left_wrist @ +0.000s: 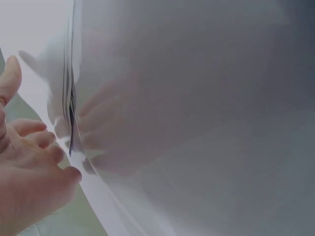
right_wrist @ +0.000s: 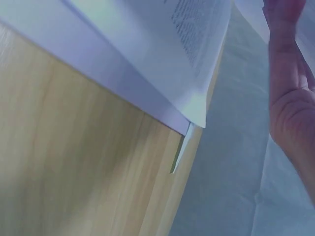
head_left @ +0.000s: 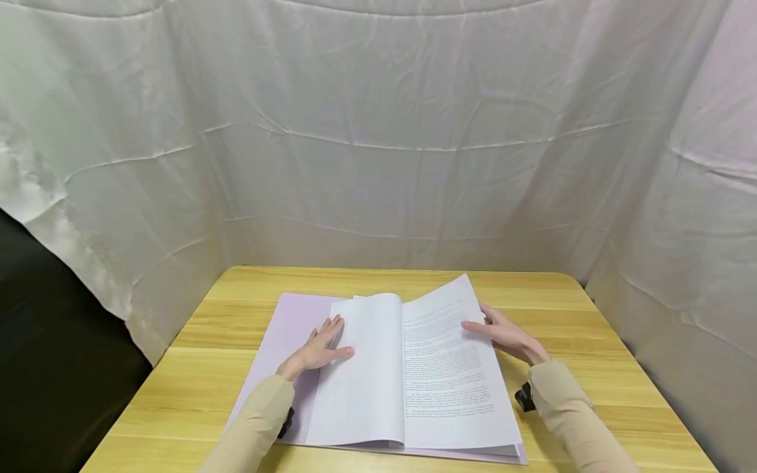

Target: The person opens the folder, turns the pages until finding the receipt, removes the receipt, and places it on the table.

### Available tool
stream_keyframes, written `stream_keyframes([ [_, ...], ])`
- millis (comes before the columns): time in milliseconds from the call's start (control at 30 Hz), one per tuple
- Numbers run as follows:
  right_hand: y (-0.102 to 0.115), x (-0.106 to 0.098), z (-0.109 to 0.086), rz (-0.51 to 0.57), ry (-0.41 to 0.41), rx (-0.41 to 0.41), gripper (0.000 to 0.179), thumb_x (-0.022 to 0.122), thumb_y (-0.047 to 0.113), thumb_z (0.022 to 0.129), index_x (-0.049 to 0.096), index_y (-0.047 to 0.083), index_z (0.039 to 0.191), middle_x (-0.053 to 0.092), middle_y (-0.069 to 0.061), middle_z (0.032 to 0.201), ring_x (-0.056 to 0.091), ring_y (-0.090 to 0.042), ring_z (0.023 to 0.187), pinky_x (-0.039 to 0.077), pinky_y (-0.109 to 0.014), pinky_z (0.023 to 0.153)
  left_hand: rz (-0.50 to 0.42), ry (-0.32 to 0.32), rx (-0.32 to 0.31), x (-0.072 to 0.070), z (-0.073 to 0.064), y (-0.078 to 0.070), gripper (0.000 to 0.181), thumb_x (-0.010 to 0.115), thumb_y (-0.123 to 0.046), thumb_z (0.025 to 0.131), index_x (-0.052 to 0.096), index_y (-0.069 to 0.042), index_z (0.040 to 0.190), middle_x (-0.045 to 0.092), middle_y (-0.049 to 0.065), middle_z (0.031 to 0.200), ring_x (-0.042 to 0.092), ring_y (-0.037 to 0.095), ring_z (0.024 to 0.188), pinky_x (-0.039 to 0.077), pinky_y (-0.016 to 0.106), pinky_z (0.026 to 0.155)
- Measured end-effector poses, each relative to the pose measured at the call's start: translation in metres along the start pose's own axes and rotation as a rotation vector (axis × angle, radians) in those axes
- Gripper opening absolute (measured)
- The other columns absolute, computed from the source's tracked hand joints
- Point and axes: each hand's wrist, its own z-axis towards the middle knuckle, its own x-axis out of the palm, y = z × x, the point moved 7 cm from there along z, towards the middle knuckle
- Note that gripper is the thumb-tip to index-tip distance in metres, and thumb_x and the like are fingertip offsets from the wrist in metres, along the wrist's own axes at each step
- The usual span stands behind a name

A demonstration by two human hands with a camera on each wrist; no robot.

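A stack of white paper sheets lies open like a booklet on a lilac folder. The turned-over left sheet shows a blank face, while the right sheet carries lines of small print. My left hand rests flat on the blank sheet's outer edge, fingers spread and thumb pointing inward. At the upper right edge of the printed sheet, my right hand pinches the paper, thumb on top and fingers behind. That sheet's far corner is raised. In the right wrist view, the right hand is partly cut off.
The wooden table extends around the folder on both sides. Pale curtains hang behind and beside it, with a black area at the left. A dark wrist-worn device sits under the right sleeve.
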Motion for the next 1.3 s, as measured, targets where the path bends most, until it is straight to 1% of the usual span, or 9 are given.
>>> stream_keyframes([
  [167,0.005,0.004,-0.002,0.027,-0.001,0.007,0.068,0.052,0.025,0.106,0.014,0.011,0.16,0.063,-0.024,0.131,0.073,-0.024,0.102,0.062,-0.039,0.087,-0.011,-0.007,0.002,0.0,0.0,-0.002,0.092,0.061,-0.045,0.098,0.013,0.006,0.158,0.004,0.024,0.168,-0.005,0.044,0.156,-0.007,0.067,0.124],
  [333,0.012,0.01,-0.005,0.098,0.017,-0.005,0.068,0.05,0.027,0.107,0.011,0.014,0.162,0.063,-0.019,0.133,0.072,-0.022,0.104,0.062,-0.039,0.087,-0.022,-0.024,0.004,0.0,0.001,-0.006,0.089,0.06,-0.042,0.099,0.014,0.005,0.158,0.005,0.023,0.168,-0.003,0.043,0.157,-0.007,0.066,0.125],
  [567,0.019,0.018,-0.009,0.212,0.046,-0.003,0.07,0.043,0.027,0.109,-0.001,0.018,0.163,0.07,-0.008,0.127,0.074,-0.019,0.101,0.063,-0.035,0.082,-0.048,-0.048,0.009,0.001,0.001,-0.014,0.084,0.061,-0.036,0.099,0.017,0.003,0.158,0.008,0.022,0.168,0.0,0.042,0.157,-0.008,0.063,0.126],
  [667,0.023,0.023,-0.01,0.231,0.074,-0.012,0.069,0.037,0.031,0.11,-0.006,0.018,0.163,0.073,-0.004,0.121,0.074,-0.014,0.094,0.062,-0.031,0.076,-0.062,-0.05,0.009,0.003,0.001,-0.017,0.084,0.061,-0.036,0.099,0.016,0.003,0.159,0.008,0.021,0.169,-0.001,0.04,0.157,-0.009,0.063,0.126],
  [767,0.027,0.029,-0.01,0.226,0.119,-0.038,0.067,0.029,0.037,0.111,-0.012,0.019,0.162,0.073,-0.002,0.119,0.073,-0.013,0.092,0.061,-0.029,0.072,-0.083,-0.054,0.013,0.004,0.0,-0.02,0.084,0.061,-0.036,0.099,0.015,0.002,0.159,0.009,0.021,0.169,-0.001,0.04,0.158,-0.009,0.063,0.126],
  [867,0.031,0.034,-0.01,0.206,0.156,-0.065,0.064,0.019,0.044,0.111,-0.013,0.021,0.161,0.072,-0.007,0.119,0.075,-0.016,0.091,0.061,-0.029,0.069,-0.11,-0.055,0.021,0.004,0.0,-0.023,0.085,0.061,-0.037,0.099,0.015,0.001,0.159,0.008,0.02,0.169,-0.002,0.039,0.158,-0.01,0.062,0.126],
  [1033,0.035,0.041,-0.009,0.164,0.185,-0.092,0.058,0.007,0.045,0.11,-0.009,0.024,0.162,0.067,-0.02,0.127,0.076,-0.024,0.095,0.063,-0.034,0.072,-0.136,-0.052,0.029,0.006,0.0,-0.029,0.085,0.06,-0.039,0.1,0.014,-0.003,0.16,0.008,0.017,0.17,-0.003,0.037,0.158,-0.011,0.06,0.126],
  [1200,0.037,0.047,-0.007,0.133,0.187,-0.098,0.057,0.003,0.045,0.109,-0.007,0.027,0.162,0.053,-0.035,0.139,0.075,-0.029,0.099,0.063,-0.036,0.074,-0.18,-0.055,0.036,0.009,0.001,-0.035,0.084,0.06,-0.04,0.1,0.015,-0.005,0.161,0.009,0.016,0.17,-0.002,0.036,0.159,-0.009,0.06,0.127],
  [1300,0.039,0.051,-0.007,0.12,0.181,-0.093,0.059,0.003,0.048,0.108,-0.009,0.028,0.162,0.044,-0.039,0.146,0.075,-0.029,0.1,0.063,-0.036,0.077,-0.217,-0.049,0.04,0.01,0.001,-0.039,0.084,0.06,-0.041,0.1,0.015,-0.007,0.161,0.008,0.015,0.17,-0.003,0.035,0.159,-0.008,0.059,0.127],
])
